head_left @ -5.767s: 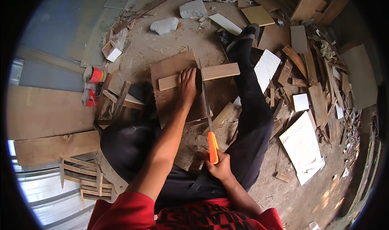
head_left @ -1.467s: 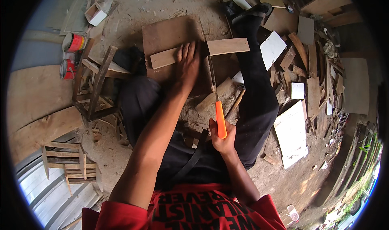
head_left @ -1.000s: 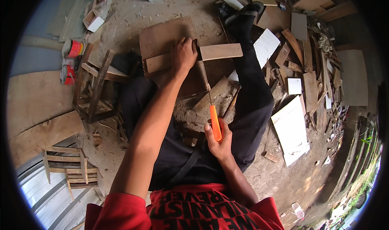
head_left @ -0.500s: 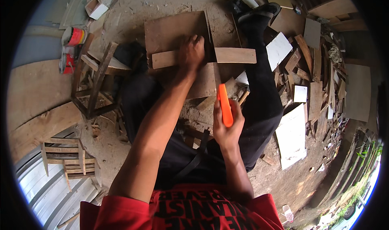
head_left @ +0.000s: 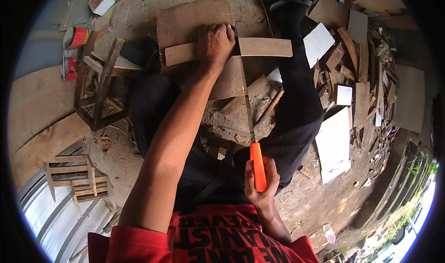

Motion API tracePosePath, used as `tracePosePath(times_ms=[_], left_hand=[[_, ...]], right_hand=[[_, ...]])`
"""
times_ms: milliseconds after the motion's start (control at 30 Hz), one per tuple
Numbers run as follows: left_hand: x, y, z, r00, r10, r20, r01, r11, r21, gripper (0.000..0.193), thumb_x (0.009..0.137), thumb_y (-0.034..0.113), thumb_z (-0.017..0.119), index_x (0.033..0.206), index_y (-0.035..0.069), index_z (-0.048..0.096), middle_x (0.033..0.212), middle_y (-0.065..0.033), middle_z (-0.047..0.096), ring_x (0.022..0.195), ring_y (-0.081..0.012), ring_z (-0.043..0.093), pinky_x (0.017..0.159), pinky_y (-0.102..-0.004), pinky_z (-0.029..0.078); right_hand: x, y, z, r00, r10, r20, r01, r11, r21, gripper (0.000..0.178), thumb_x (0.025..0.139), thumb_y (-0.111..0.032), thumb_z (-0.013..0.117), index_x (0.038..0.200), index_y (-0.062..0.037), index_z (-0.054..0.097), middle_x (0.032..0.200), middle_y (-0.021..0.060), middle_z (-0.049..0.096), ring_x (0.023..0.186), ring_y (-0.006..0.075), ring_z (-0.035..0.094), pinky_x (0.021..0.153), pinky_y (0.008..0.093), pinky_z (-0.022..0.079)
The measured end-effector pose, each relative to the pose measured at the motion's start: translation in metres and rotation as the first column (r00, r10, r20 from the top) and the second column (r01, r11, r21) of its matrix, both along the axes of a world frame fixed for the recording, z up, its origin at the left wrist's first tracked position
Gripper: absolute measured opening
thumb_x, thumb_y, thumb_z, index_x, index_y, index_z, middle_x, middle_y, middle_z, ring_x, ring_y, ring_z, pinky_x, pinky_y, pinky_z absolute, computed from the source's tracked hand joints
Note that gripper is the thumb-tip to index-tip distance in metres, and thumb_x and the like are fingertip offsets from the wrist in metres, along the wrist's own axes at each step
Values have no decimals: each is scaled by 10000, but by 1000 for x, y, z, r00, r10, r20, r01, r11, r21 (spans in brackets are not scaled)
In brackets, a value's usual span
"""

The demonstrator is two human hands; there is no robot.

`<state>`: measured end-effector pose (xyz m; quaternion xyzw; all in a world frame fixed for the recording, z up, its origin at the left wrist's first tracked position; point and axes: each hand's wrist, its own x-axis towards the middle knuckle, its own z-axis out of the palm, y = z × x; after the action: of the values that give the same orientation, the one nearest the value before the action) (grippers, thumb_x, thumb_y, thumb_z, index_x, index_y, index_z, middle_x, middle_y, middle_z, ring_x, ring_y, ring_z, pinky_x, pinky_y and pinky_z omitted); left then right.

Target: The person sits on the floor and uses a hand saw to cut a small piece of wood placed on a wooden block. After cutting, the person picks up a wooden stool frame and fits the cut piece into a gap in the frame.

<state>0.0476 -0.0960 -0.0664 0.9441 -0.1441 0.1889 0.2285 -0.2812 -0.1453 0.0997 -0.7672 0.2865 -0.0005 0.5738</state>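
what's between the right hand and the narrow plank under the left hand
In the head view, the saw's thin blade runs from the orange handle in the right hand up to the narrow plank; part of the brown board lies there too.

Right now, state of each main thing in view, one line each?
Strip: lying across board, right end past its edge; whether cut through, can't tell.
Board: under strip, partly covered.
Saw: in use position, blade crossing strip.
Left hand: on strip, fingers bent.
Right hand: closed on saw handle.
White box: open.
Scrap wood: loose, heaped.
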Motion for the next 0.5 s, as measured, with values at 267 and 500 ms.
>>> tracePosePath(times_ms=[267,500], left_hand=[[-2,14,-16,995,-66,73,61,995,73,194,901,148,522,889,23,670,1004,-167,699,1048,-368,624,986,-450,470],[-3,4,-2,990,19,-138,-4,994,109,196,876,202,578,836,47,691,933,-151,693,956,-344,633,899,-433,488]], right_hand=[[150,-18,-36,974,42,223,-3,985,-172,218,907,-141,660,976,41,563,716,195,646,609,271,677,574,358,497],[60,-7,-35,985,23,170,-13,998,-56,184,882,-52,667,992,16,536,660,135,620,551,163,649,511,268,456]])
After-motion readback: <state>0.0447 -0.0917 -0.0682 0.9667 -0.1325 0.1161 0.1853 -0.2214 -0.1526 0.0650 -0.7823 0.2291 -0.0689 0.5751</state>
